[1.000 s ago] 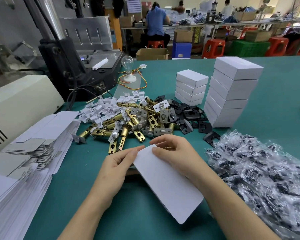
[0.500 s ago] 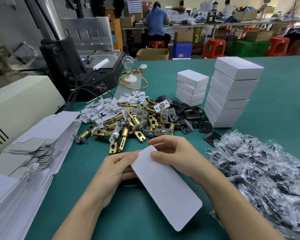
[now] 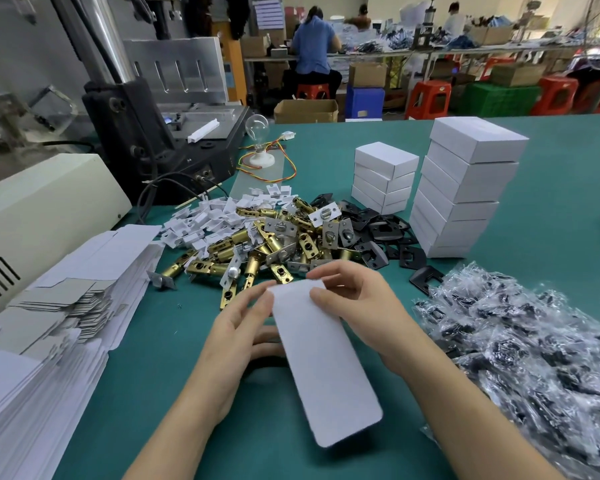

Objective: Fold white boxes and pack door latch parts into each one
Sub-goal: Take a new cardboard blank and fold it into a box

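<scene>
The flat white box (image 3: 323,368) looks light and thin, like card. It would bend easily and could crease in the wrong spot, so the edges near the far end seem best to hold. The left hand (image 3: 236,327) pinches the left edge, thumb on top, fingers tucked under. The box lies between both hands, its near end sticking out past the fingers. The right hand (image 3: 357,303) pinches the far right corner, fingers curled over the end.
</scene>
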`<control>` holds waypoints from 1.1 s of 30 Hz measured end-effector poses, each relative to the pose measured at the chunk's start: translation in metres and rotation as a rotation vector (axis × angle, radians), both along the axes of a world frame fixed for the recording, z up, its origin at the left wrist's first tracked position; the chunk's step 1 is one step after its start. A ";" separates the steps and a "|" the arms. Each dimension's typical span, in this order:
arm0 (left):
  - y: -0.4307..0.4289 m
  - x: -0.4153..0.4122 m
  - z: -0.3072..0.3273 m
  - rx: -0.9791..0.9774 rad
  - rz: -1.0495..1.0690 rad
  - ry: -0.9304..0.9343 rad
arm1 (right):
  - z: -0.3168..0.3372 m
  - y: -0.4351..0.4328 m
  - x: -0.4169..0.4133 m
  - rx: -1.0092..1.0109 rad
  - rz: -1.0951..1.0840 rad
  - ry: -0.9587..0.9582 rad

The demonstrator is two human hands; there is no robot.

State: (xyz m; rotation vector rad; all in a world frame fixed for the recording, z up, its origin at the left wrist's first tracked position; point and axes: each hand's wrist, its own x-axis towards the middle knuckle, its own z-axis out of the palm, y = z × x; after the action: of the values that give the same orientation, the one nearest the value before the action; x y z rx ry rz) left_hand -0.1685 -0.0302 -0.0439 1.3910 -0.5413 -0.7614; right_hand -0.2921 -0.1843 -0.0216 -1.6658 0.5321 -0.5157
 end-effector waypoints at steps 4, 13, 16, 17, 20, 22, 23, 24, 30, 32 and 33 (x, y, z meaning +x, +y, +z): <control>0.002 -0.002 0.001 0.024 0.000 -0.077 | -0.003 0.001 0.003 0.015 -0.059 -0.042; 0.011 0.001 0.005 0.145 -0.126 -0.542 | 0.002 0.006 0.002 0.007 0.096 0.075; 0.013 0.000 0.005 0.165 -0.060 -0.666 | 0.000 0.008 0.003 0.002 0.051 0.087; 0.014 -0.002 0.007 0.181 -0.064 -0.708 | -0.001 0.009 0.004 0.001 0.031 0.091; 0.018 -0.013 0.012 0.312 -0.136 -0.830 | -0.005 0.012 0.005 0.009 -0.016 0.115; 0.018 -0.021 0.014 0.386 -0.198 -0.841 | -0.006 0.012 0.005 0.000 -0.046 0.130; 0.016 -0.025 0.014 0.405 -0.231 -0.808 | -0.006 0.011 0.005 -0.011 -0.070 0.137; 0.013 -0.029 0.015 0.415 -0.257 -0.764 | -0.006 0.011 0.005 -0.021 -0.098 0.140; 0.000 -0.047 0.019 0.390 -0.193 -0.723 | -0.006 0.017 0.008 -0.092 -0.177 0.096; 0.001 -0.047 0.017 0.414 -0.171 -0.761 | -0.003 0.017 0.007 -0.044 -0.157 0.082; 0.002 -0.047 0.017 0.415 -0.161 -0.778 | -0.002 0.016 0.006 -0.011 -0.141 0.075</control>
State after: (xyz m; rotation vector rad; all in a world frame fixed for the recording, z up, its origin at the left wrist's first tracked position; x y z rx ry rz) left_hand -0.2152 -0.0282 -0.0271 2.0567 -1.1541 -0.4438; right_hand -0.2860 -0.1683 -0.0241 -1.6705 0.7058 -0.5610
